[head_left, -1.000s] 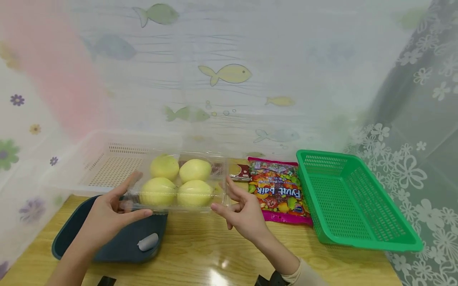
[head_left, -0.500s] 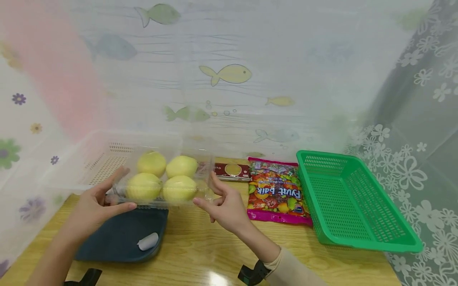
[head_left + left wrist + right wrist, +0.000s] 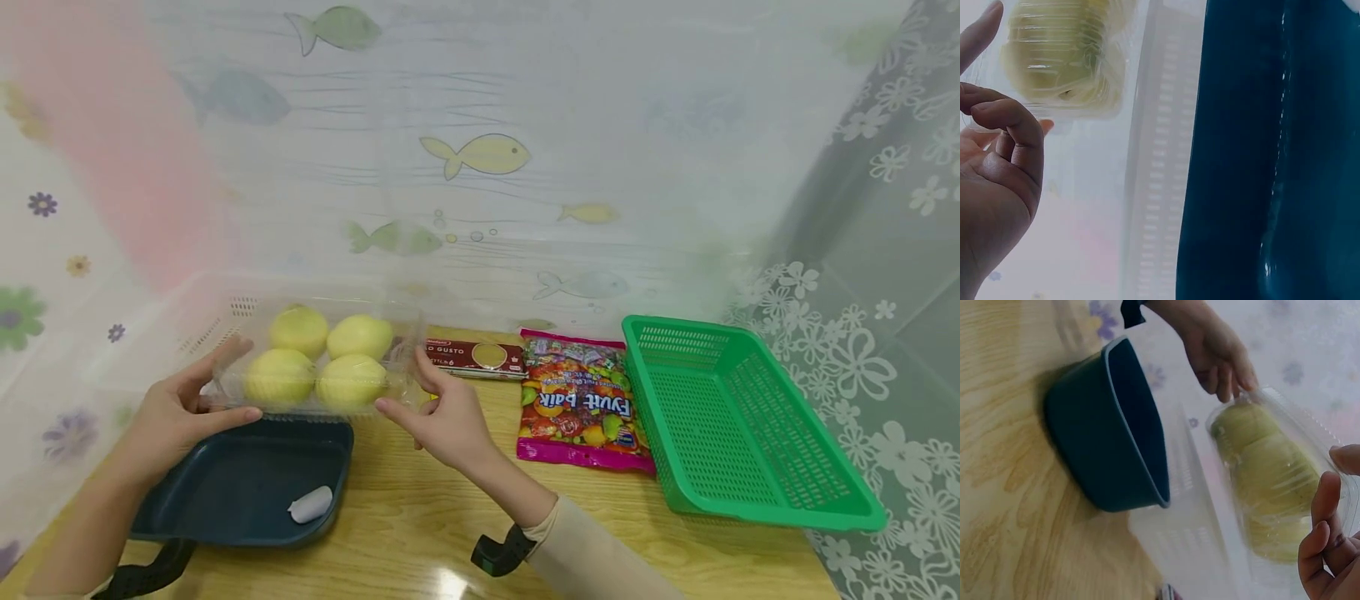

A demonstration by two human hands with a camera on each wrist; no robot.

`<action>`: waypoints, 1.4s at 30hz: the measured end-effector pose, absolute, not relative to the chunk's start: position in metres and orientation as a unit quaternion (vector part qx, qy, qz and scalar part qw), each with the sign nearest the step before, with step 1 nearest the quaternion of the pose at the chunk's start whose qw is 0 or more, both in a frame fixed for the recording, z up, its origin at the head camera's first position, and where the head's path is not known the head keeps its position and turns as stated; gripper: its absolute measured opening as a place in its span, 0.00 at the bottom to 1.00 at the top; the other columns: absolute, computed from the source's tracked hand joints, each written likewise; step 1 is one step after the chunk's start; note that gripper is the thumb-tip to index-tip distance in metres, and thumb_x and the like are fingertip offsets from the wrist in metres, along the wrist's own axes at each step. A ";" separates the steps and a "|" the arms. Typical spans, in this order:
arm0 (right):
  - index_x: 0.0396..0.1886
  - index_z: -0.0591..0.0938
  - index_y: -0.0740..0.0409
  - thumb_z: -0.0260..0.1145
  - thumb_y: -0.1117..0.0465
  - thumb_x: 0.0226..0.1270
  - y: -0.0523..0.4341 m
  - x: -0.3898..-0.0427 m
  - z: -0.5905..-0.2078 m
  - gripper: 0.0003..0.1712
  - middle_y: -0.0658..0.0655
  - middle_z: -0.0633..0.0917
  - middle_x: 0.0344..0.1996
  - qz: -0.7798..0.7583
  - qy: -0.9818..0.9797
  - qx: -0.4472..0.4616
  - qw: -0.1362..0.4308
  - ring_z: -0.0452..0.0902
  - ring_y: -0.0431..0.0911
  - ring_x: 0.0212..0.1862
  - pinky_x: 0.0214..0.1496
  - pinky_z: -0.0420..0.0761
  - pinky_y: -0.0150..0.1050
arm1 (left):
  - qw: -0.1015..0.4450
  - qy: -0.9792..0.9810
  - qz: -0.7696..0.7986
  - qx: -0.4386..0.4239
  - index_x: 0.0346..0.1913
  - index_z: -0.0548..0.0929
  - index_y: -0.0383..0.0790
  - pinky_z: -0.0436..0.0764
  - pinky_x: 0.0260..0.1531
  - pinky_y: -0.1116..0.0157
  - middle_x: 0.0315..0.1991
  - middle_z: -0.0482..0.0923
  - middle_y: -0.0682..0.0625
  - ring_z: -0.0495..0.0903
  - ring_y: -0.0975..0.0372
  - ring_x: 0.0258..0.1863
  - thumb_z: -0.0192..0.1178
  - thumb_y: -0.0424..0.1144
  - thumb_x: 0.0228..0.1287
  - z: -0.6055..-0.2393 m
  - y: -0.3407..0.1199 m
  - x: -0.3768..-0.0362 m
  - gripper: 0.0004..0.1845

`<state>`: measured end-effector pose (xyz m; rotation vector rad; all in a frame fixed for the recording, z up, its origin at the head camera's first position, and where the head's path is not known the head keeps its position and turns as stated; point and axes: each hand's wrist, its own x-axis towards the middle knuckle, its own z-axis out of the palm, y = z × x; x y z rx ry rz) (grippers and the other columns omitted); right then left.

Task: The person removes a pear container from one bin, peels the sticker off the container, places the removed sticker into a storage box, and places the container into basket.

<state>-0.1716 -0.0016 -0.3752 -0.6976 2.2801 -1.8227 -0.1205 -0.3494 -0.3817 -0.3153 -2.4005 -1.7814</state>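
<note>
Both hands hold a clear plastic box [image 3: 315, 371] of four yellow-green fruits in the air above the table's [image 3: 420, 517] left side: left hand [image 3: 176, 412] at its left end, right hand [image 3: 442, 417] at its right. Below sits a dark blue tray [image 3: 225, 492]. A candy bag [image 3: 577, 400] and green basket [image 3: 742, 425] lie toward the right edge.

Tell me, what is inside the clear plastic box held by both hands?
Inside the clear plastic clamshell box sit four round yellow-green fruits, two by two. Their undersides and whatever lies beneath them are hidden.
</note>
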 end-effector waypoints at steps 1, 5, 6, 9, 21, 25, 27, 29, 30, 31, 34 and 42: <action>0.86 0.59 0.51 0.76 0.49 0.72 -0.004 -0.173 -0.374 0.51 0.55 0.73 0.77 -0.603 0.760 -0.233 0.071 0.76 0.44 0.11 0.14 0.68 0.34 | 0.070 -0.792 -0.596 -0.111 0.86 0.57 0.47 0.78 0.28 0.69 0.80 0.63 0.69 0.74 0.61 0.21 0.66 0.18 0.67 -0.382 -0.353 -0.122 0.50; 0.85 0.59 0.52 0.75 0.48 0.72 -0.013 -0.178 -0.372 0.51 0.57 0.74 0.76 -0.596 0.764 -0.235 0.077 0.75 0.44 0.11 0.15 0.69 0.33 | 0.071 -0.789 -0.600 -0.114 0.86 0.56 0.50 0.77 0.28 0.70 0.74 0.70 0.73 0.73 0.61 0.21 0.65 0.17 0.67 -0.383 -0.364 -0.128 0.51; 0.85 0.59 0.53 0.75 0.48 0.72 -0.015 -0.180 -0.372 0.51 0.57 0.74 0.76 -0.596 0.764 -0.235 0.080 0.75 0.43 0.11 0.15 0.68 0.33 | 0.071 -0.791 -0.597 -0.113 0.86 0.56 0.51 0.75 0.28 0.70 0.74 0.70 0.74 0.72 0.61 0.21 0.65 0.17 0.67 -0.382 -0.367 -0.129 0.51; 0.85 0.60 0.52 0.76 0.48 0.71 -0.020 -0.184 -0.373 0.51 0.58 0.75 0.75 -0.592 0.766 -0.236 0.084 0.74 0.43 0.10 0.14 0.66 0.33 | 0.067 -0.798 -0.588 -0.109 0.86 0.56 0.54 0.72 0.28 0.68 0.75 0.68 0.74 0.68 0.59 0.20 0.65 0.17 0.68 -0.381 -0.374 -0.133 0.52; 0.85 0.60 0.54 0.75 0.44 0.70 -0.037 -0.198 -0.370 0.52 0.58 0.91 0.55 -0.556 0.792 -0.242 0.074 0.77 0.46 0.11 0.13 0.64 0.33 | 0.057 -0.846 -0.522 -0.093 0.87 0.52 0.58 0.77 0.36 0.74 0.76 0.64 0.77 0.75 0.60 0.29 0.64 0.22 0.72 -0.380 -0.393 -0.144 0.51; 0.85 0.60 0.56 0.75 0.43 0.71 -0.044 -0.204 -0.369 0.53 0.60 0.84 0.66 -0.535 0.804 -0.250 0.069 0.78 0.47 0.11 0.13 0.66 0.32 | 0.063 -0.839 -0.532 -0.098 0.87 0.52 0.58 0.74 0.30 0.70 0.75 0.65 0.78 0.72 0.59 0.26 0.63 0.20 0.71 -0.381 -0.399 -0.147 0.52; 0.85 0.60 0.56 0.75 0.43 0.70 -0.047 -0.207 -0.368 0.53 0.61 0.77 0.73 -0.530 0.807 -0.252 0.068 0.78 0.46 0.12 0.14 0.67 0.32 | 0.064 -0.843 -0.526 -0.091 0.87 0.51 0.59 0.75 0.31 0.72 0.75 0.65 0.78 0.74 0.62 0.28 0.64 0.20 0.71 -0.380 -0.403 -0.148 0.52; 0.85 0.59 0.55 0.75 0.42 0.70 -0.051 -0.210 -0.367 0.54 0.62 0.76 0.74 -0.524 0.811 -0.251 0.071 0.79 0.45 0.12 0.15 0.68 0.32 | 0.062 -0.851 -0.515 -0.089 0.87 0.51 0.60 0.75 0.32 0.73 0.76 0.63 0.78 0.74 0.63 0.31 0.64 0.22 0.72 -0.377 -0.408 -0.150 0.52; 0.86 0.59 0.54 0.75 0.42 0.70 -0.053 -0.211 -0.367 0.54 0.62 0.75 0.75 -0.523 0.812 -0.248 0.074 0.79 0.44 0.12 0.15 0.69 0.32 | 0.061 -0.857 -0.506 -0.081 0.87 0.50 0.61 0.76 0.33 0.74 0.76 0.63 0.79 0.75 0.64 0.32 0.64 0.23 0.73 -0.376 -0.410 -0.151 0.51; 0.86 0.59 0.54 0.75 0.42 0.71 -0.055 -0.213 -0.367 0.54 0.62 0.75 0.75 -0.522 0.813 -0.247 0.078 0.79 0.45 0.13 0.16 0.70 0.32 | 0.058 -0.861 -0.499 -0.078 0.87 0.50 0.61 0.77 0.34 0.74 0.77 0.62 0.78 0.75 0.64 0.33 0.64 0.24 0.73 -0.375 -0.412 -0.153 0.51; 0.86 0.58 0.55 0.74 0.43 0.71 -0.061 -0.216 -0.367 0.54 0.61 0.72 0.77 -0.515 0.817 -0.244 0.088 0.82 0.46 0.15 0.19 0.73 0.31 | 0.042 -0.875 -0.477 -0.067 0.87 0.47 0.64 0.76 0.35 0.73 0.80 0.58 0.76 0.76 0.65 0.34 0.65 0.29 0.75 -0.374 -0.418 -0.156 0.51; 0.84 0.60 0.61 0.73 0.43 0.73 -0.076 -0.228 -0.371 0.52 0.62 0.73 0.76 -0.471 0.839 -0.262 0.074 0.83 0.44 0.17 0.18 0.67 0.30 | 0.015 -0.897 -0.439 -0.059 0.87 0.42 0.66 0.74 0.34 0.71 0.84 0.52 0.68 0.79 0.80 0.47 0.66 0.37 0.77 -0.380 -0.434 -0.168 0.51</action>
